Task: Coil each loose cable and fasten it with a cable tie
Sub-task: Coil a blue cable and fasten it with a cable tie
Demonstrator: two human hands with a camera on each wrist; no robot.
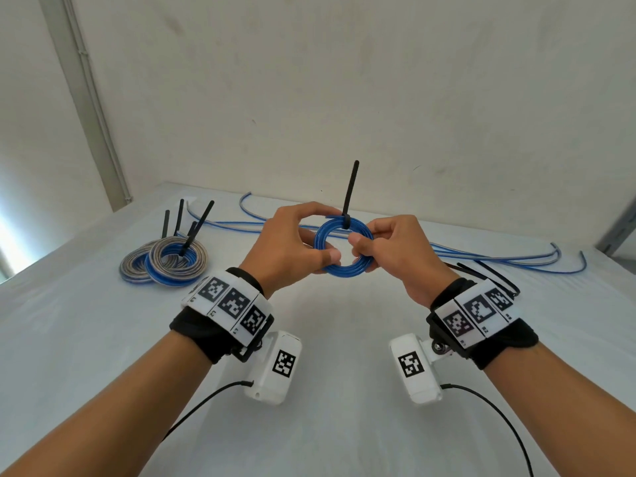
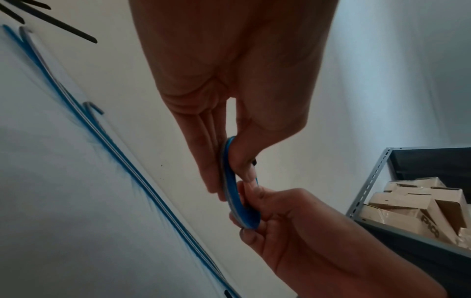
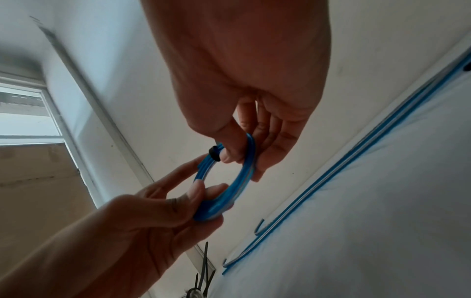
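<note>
Both hands hold a small blue coiled cable [image 1: 339,268] up above the white table. A black cable tie [image 1: 350,194] is wrapped round the coil's top, its tail pointing straight up. My left hand [image 1: 292,242] pinches the coil's left side between thumb and fingers. My right hand [image 1: 389,246] pinches its right side. In the left wrist view the coil [image 2: 230,181] shows edge-on between thumb and fingers. In the right wrist view the coil [image 3: 229,187] is a ring, with the tie's head [image 3: 213,154] beside the right thumb.
Several tied coils [image 1: 165,263] with upright black ties lie at the left. Loose blue and grey cables [image 1: 499,258] run along the table's back. Spare black ties [image 1: 488,273] lie behind my right wrist. A metal shelf with cardboard boxes [image 2: 418,207] stands at the right.
</note>
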